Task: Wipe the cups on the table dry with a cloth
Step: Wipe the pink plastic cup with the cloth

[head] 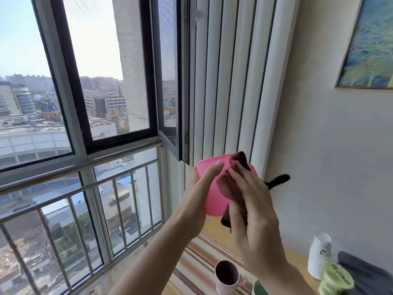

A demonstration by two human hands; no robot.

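The left hand (197, 188) cups a smooth pink plastic cup (214, 188) raised above the surface (204, 252) — the right hand (251, 209) presses a dark, fuzzy cloth (238, 165) against its rounded wall. Below stands a white mug (226, 278) — farther right, stacked paper cups (320, 254).

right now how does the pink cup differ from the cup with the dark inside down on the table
The pink cup is held up in the left hand, cloth pressed on it; the pale cup stands untouched on the table. One is pink; the other is whitish outside, dark inside.
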